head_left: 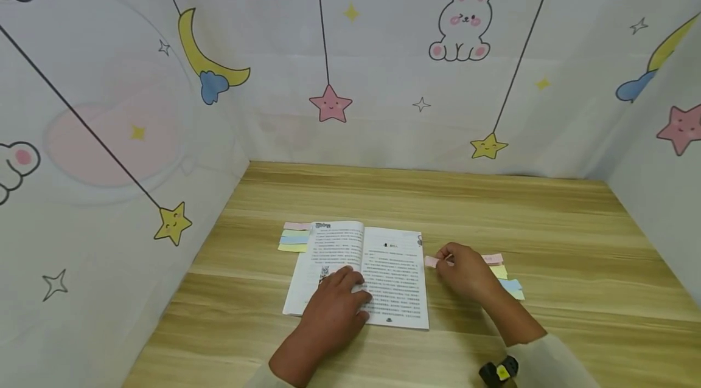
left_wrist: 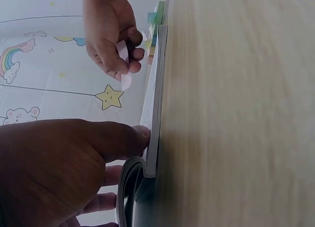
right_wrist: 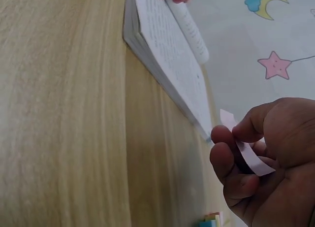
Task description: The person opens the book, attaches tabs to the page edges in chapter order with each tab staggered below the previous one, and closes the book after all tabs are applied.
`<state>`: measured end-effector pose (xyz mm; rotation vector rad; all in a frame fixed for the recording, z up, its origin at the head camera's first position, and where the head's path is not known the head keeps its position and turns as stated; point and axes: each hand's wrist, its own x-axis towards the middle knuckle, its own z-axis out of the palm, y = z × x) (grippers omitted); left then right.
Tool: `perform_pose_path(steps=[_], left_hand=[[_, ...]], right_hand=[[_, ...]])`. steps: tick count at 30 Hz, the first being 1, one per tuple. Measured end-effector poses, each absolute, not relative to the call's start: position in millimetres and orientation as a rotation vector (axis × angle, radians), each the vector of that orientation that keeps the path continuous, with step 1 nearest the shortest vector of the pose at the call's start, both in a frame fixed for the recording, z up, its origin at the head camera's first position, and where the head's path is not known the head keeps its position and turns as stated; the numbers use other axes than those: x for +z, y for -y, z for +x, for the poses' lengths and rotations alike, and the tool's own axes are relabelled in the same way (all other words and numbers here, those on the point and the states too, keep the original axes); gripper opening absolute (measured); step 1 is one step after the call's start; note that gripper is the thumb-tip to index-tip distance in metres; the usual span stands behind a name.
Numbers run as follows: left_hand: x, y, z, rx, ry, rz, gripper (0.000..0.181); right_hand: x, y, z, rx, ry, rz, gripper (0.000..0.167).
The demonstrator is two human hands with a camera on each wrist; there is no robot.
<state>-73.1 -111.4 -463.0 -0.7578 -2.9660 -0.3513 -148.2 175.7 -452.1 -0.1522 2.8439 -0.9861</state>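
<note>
Left grip (head_left: 336, 309): fingers apart; I press the book (head_left: 391, 272) with it.
Right grip (head_left: 462, 269): I have it clamped on the strip.
Strip (head_left: 431, 262): just off the book's right edge, long axis roughly toward it; right grip nearer.

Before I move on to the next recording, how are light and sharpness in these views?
Head: fairly even light, the open book's print too small to read; left wrist: washed-out backdrop, left hand dark up close; right wrist: shadow on the table beside the book, print blurred, pink strip pale against the dim right hand.
</note>
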Motion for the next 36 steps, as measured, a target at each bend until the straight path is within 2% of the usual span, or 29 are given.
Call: perform_pose_path(steps=[15,36], left_hand=[[-465.0,111.6,-72.4,-0.36,2.964,-0.745,0.025],[-465.0,111.9,-72.1,-0.357,2.968,-0.746,0.025]], right_hand=[[-465.7,-163.2,-154.4,-0.96,-2.802,-0.143,0.022],[-469.6,-163.4,-158.0,-0.926,-2.754,-0.151,0.019]])
